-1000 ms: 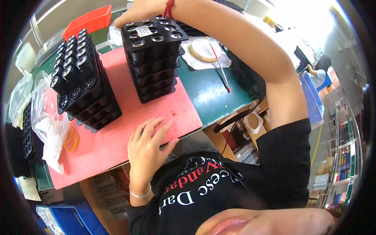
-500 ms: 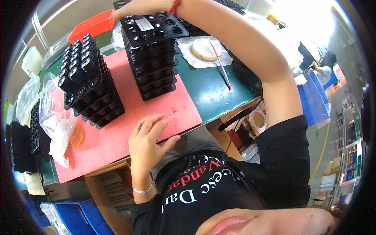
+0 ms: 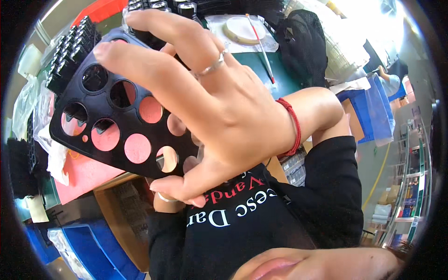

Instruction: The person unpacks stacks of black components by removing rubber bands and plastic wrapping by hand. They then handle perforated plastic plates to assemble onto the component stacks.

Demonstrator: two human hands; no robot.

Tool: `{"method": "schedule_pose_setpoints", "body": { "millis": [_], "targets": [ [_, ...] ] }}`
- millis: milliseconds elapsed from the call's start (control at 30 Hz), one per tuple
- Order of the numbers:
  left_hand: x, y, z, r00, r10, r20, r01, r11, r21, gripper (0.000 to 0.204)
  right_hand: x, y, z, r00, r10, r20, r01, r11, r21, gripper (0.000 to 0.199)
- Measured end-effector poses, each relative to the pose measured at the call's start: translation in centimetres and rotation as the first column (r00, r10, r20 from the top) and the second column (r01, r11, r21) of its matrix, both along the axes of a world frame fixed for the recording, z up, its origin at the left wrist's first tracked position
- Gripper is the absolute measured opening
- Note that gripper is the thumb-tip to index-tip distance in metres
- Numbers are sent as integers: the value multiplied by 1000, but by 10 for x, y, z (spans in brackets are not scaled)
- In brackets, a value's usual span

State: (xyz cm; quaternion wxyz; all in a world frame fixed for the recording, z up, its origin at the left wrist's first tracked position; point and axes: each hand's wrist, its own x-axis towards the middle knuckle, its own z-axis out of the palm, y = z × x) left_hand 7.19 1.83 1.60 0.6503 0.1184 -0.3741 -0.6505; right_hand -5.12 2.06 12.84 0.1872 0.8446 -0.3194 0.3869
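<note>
A black plastic tray with round holes is raised and tilted above the pink foam mat, which shows through several holes. My right hand, with a ring and a red cord bracelet, spans the tray's face, fingers over its far side and thumb at its near edge. Below that near edge is my left hand, mostly hidden; its wrist wears a silver bangle and its fingers cannot be made out. Black cylindrical parts with shiny tops stand in a stack at the left. Similar parts show behind my right hand.
A tape roll and a red-and-white pen-like stick lie on the green table. Beyond are a red bin and black mesh. Plastic bags lie left; blue bins sit below. Another person works at far right.
My right hand has come from the far stack toward me, bringing the holed tray up close. My left hand, previously open over the mat, is now mostly behind the tray.
</note>
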Motion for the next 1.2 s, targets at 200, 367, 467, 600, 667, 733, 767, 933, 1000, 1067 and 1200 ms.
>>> {"method": "schedule_pose_setpoints", "body": {
  "millis": [200, 367, 467, 600, 667, 733, 767, 933, 1000, 1067, 1200],
  "targets": [
    [-4, -1, -2, 997, -81, 8, 80, 996, 39, 91, -29, -21, -26, 961, 236, 143, -222, 969, -104, 41],
    [-3, 15, -2, 976, -203, 77, 201, 979, 40, 91, -47, -23, -38, 843, 524, -118, -535, 839, -96, 15],
    [0, 27, -1, 947, -294, 127, 294, 956, 18, 91, -47, -16, -41, 841, 524, -131, -534, 843, -56, 10],
    [-2, 32, -2, 927, -339, 158, 342, 940, 6, 92, -48, -12, -49, 827, 556, -79, -559, 829, -13, 4],
    [-5, 27, -3, 936, -316, 157, 319, 948, 8, 92, -46, -9, -54, 809, 586, -34, -587, 809, -22, 11],
    [-7, 18, -7, 946, -286, 153, 287, 958, 12, 92, -45, -8, -63, 816, 578, -20, -578, 814, -58, 17],
    [-8, 14, -8, 949, -275, 156, 276, 961, 11, 92, -47, -5, -64, 827, 560, -50, -562, 826, -42, 20],
    [-8, 9, -4, 946, -269, 181, 272, 962, 6, 93, -49, -3, -72, 803, 584, -114, -595, 797, -105, 20],
    [-9, 11, -4, 941, -277, 194, 281, 960, 6, 94, -50, -3, -76, 793, 601, -101, -609, 786, -102, 19],
    [-9, 11, -4, 938, -284, 201, 288, 958, 9, 94, -53, -4, -80, 770, 632, -88, -638, 764, -92, 18],
    [-3, 9, -4, 939, -275, 207, 277, 961, 18, 95, -61, 0, -81, 757, 635, -151, -648, 760, -49, 18]
  ]
}}
